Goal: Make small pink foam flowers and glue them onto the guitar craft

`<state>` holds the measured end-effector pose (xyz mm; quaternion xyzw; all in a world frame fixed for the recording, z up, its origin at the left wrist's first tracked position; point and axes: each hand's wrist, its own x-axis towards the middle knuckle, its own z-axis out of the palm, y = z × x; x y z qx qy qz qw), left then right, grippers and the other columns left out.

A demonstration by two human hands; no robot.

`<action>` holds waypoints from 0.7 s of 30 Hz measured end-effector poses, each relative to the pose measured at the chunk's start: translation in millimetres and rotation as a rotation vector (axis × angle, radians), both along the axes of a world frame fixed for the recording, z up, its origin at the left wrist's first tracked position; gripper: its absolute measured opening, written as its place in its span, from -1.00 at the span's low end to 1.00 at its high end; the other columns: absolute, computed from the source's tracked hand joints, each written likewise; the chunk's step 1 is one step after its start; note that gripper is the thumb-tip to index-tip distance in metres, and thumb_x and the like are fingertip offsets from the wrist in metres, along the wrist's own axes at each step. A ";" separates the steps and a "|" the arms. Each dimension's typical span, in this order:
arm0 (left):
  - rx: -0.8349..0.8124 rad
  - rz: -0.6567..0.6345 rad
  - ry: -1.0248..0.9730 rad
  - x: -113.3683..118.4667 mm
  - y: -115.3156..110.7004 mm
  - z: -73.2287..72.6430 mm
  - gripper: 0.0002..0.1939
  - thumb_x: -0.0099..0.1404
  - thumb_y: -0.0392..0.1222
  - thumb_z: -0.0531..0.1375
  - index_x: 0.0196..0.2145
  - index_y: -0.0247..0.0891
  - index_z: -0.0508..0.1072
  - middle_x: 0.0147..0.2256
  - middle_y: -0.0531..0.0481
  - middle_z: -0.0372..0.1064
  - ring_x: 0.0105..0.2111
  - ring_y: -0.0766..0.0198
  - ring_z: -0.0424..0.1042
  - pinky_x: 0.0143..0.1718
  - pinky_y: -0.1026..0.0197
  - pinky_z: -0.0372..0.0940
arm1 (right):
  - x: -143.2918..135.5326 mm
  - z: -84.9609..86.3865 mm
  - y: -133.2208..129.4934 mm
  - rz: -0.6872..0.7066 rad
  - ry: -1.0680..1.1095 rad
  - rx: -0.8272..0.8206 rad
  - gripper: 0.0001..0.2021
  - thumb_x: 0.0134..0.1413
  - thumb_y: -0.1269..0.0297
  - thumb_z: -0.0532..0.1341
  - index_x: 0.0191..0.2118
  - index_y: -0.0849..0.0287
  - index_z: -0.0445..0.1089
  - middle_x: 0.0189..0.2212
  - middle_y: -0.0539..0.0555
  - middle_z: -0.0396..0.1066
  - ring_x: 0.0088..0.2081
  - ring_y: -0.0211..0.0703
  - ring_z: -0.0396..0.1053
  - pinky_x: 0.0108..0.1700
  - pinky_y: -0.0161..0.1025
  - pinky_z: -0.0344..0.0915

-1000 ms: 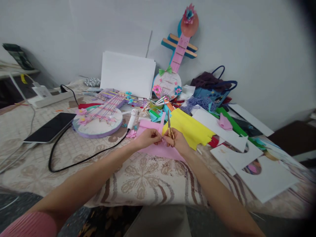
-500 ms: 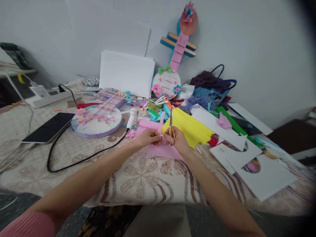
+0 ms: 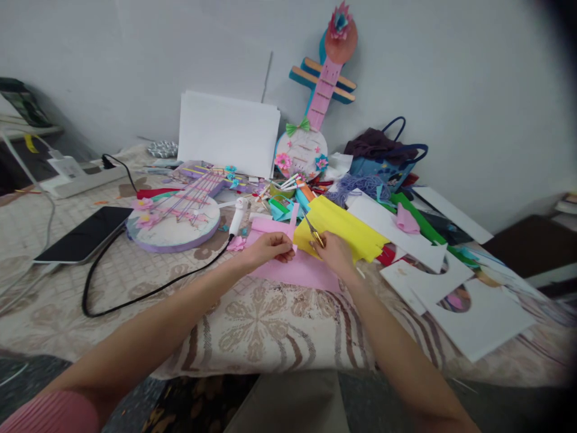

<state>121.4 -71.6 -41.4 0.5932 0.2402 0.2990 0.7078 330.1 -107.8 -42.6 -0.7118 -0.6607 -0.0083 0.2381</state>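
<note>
My left hand [image 3: 276, 246] is closed in a pinch on a small piece of pink paper, above a pink sheet [image 3: 300, 273] lying on the patterned cloth. To its right, my right hand [image 3: 332, 249] holds gold-handled scissors [image 3: 312, 228], their blades tilted up and to the left. The two hands are apart. A narrow pink strip [image 3: 294, 218] stands up behind my left hand. Just beyond my right hand spreads a yellow sheet [image 3: 342, 225]. Left of my left hand are a white glue gun [image 3: 238, 218] and a small pink paper flower [image 3: 237, 243].
A round stringed craft [image 3: 174, 222] and a black phone [image 3: 85, 234] lie at left, with a black cable [image 3: 153, 296] curving in front. White cut boards [image 3: 478, 319] are at right. A decorated instrument [image 3: 315, 120] leans on the wall beside a blue bag [image 3: 383, 171].
My right hand has moved a little right, away from my left hand. The scissors have tilted from upright to leaning left. The view has shifted slightly.
</note>
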 end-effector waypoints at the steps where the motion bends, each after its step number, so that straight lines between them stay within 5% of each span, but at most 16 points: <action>1: 0.003 -0.005 -0.001 0.0 -0.2 -0.2 -0.68 0.05 -0.03 0.28 -0.43 -0.36 0.34 -0.46 -0.03 0.43 -0.49 0.41 0.39 -0.36 0.28 0.29 | 3.1 -0.7 0.0 -0.013 -0.038 -0.002 -0.80 0.03 0.14 0.16 -0.45 0.16 0.29 -0.54 0.06 0.34 -0.49 -0.17 0.27 -0.48 -0.28 0.04; 6: 0.037 -0.015 0.009 0.1 -1.1 -1.8 -0.68 0.09 -0.01 0.24 -0.40 -0.35 0.33 -0.45 -0.04 0.43 -0.49 0.40 0.39 -0.37 0.27 0.29 | 2.2 6.8 -3.4 -0.008 -0.038 0.127 -0.81 0.02 0.20 0.17 -0.28 0.20 0.38 -0.26 0.22 0.34 -0.20 -0.02 0.31 -0.25 -0.19 0.18; 8: 0.085 -0.017 0.028 0.2 -0.8 -2.5 -0.69 0.11 -0.01 0.22 -0.41 -0.35 0.33 -0.46 -0.02 0.41 -0.50 0.40 0.38 -0.38 0.28 0.29 | -6.4 14.0 -6.7 0.143 0.136 0.137 -0.83 0.06 0.21 0.13 -0.30 0.20 0.37 -0.27 0.19 0.35 -0.19 -0.04 0.31 -0.19 -0.18 0.20; 12: 0.211 -0.020 0.056 0.6 0.9 -4.9 -0.74 0.16 -0.05 0.18 -0.43 -0.35 0.34 -0.51 0.02 0.35 -0.51 0.42 0.34 -0.41 0.31 0.26 | -26.8 23.2 -14.8 0.514 0.624 -0.165 -0.76 0.12 0.14 0.06 -0.40 0.18 0.32 -0.48 0.04 0.37 -0.42 -0.20 0.33 -0.33 -0.25 0.25; 21: 0.337 0.087 0.155 2.2 -2.1 -4.0 -0.84 0.17 -0.17 0.15 -0.44 -0.35 0.35 -0.53 0.03 0.33 -0.53 0.42 0.31 -0.47 0.34 0.24 | -31.6 12.5 -14.6 0.502 0.740 -0.169 -0.88 -0.03 0.26 0.16 -0.48 0.19 0.29 -0.56 -0.02 0.32 -0.49 -0.26 0.31 -0.39 -0.28 0.26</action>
